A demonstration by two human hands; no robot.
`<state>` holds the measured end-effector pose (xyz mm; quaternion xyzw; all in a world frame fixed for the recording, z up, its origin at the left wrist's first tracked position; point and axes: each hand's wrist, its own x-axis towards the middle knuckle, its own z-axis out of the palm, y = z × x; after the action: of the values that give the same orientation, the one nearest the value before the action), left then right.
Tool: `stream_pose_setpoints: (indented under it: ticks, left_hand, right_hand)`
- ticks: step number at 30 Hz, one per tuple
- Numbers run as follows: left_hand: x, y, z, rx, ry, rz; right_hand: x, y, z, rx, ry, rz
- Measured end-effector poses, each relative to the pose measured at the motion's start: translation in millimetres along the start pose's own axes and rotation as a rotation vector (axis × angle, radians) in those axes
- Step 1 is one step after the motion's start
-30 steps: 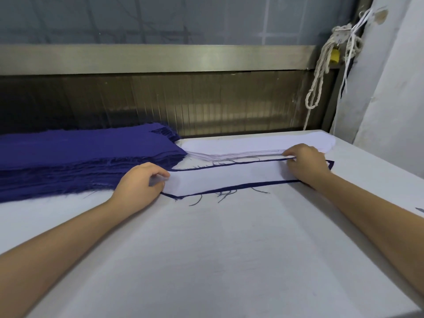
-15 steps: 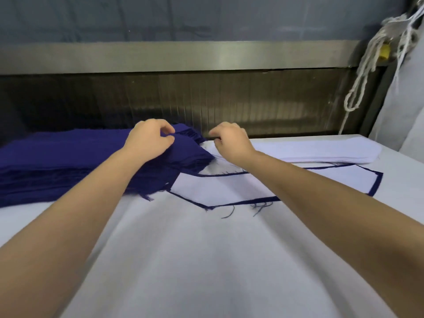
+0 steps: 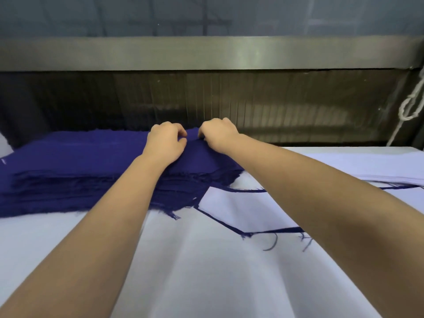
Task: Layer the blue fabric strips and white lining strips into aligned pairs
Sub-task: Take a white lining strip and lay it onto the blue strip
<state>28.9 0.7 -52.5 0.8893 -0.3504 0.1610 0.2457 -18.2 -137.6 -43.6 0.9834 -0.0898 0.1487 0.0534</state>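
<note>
In the head view, the left hand (image 3: 165, 143) is pinching the top layer of the blue stack (image 3: 68, 171) between thumb and curled fingers, at the stack's far right end. The right hand (image 3: 217, 137) is curling its fingers down onto the same layer just beside the left; whether it is actually gripping cloth cannot be told, since the fingertips are hidden. Both forearms are reaching out over the table (image 3: 183, 271). The stack is lying at the table's far left, its frayed edges facing the person. To its right a white strip (image 3: 241, 212) is lying on a blue one, the blue showing as a thin border. The white stack (image 3: 367, 166) is sitting beyond, at the far right.
</note>
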Motion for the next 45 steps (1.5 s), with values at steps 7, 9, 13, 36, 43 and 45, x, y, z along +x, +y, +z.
stream_pose_setpoints:
  ticks: [7, 9, 13, 36, 43, 45]
  left_hand:
    - [2.0, -5.2, 2.6, -0.032, -0.023, -0.019]
    - [2.6, -4.5, 3.2, -0.028, -0.017, -0.018]
    - [3.3, -3.6, 0.9, -0.023, -0.028, -0.019]
    - [4.4, -6.3, 0.7, -0.076, -0.082, -0.039]
    - [5.3, -6.6, -0.2, -0.123, -0.035, -0.010]
    - [5.8, -8.6, 1.5, -0.124, -0.040, 0.007]
  right_hand:
    - [3.6, -0.9, -1.2, -0.056, 0.044, -0.057]
    - [4.1, -1.8, -1.2, -0.058, 0.069, -0.043]
    - [5.1, -5.4, -4.0, -0.007, 0.121, 0.020]
    - [11.9, -7.8, -15.8, 0.100, 0.103, 0.024]
    - [16.3, -9.4, -19.2, 0.327, 0.091, 0.126]
    - [17.6, -11.8, -18.1, 0.338, 0.146, 0.153]
